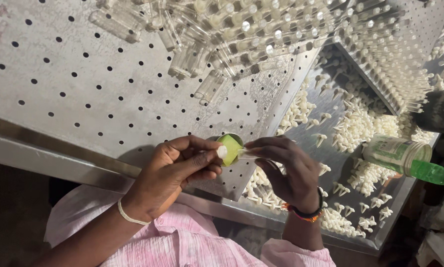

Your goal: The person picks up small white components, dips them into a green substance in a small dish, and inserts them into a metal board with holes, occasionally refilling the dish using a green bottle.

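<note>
1. A small metal cup (230, 148) filled with pale green paste is held in the left hand (175, 170); the thumb and fingers are closed round its rim, with a white stopper (222, 152) pinched at the thumb tip.
2. A clear vial (247, 155) is gripped by the right hand (288, 170), fingers curled shut on it, its mouth turned toward the cup and almost touching the stopper.
3. Both grips are kept just above the near edge of a perforated steel plate (83, 89).
4. Beyond the grips, loose empty vials (202, 64) lie in a heap, and past them rows of vials are stood on pegs.
5. To the right of the right hand, a tray (380, 237) strewn with white stoppers is seen, with a tipped green bottle (405, 158) lying at its far side.
6. Risks, as judged: the stopper may be dropped, since it is pinched by the same hand that holds the cup; paste may be smeared on the vial's outside if the mouth is misaligned; the thin vial may be cracked if squeezed hard; the cup may be tilted and spilled.
</note>
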